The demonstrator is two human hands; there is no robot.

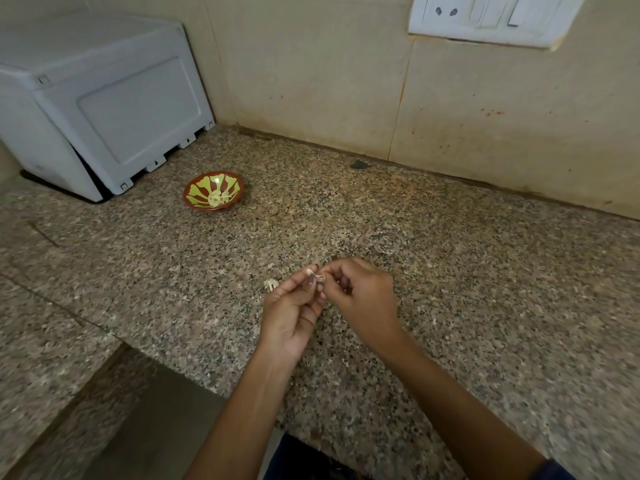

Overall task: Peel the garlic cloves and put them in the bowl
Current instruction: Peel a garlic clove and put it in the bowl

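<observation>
A small pale garlic clove [310, 272] is held above the granite counter [450, 271], pinched at the fingertips of both hands. My left hand [292, 313] holds it from below with curled fingers. My right hand [360, 296] pinches its right end, where a bit of skin sticks out. A scrap of papery peel [270, 284] lies on the counter just left of my left hand. Far to the left stands a red bowl [194, 189] with a yellow-green pattern. Pale peeled cloves [218, 199] lie in it.
A grey-white plastic appliance box [104, 109] sits at the back left, close behind the bowl. The tiled wall carries a white socket panel [491, 15] at top right. The counter steps down to a lower ledge [52, 358] at the left front.
</observation>
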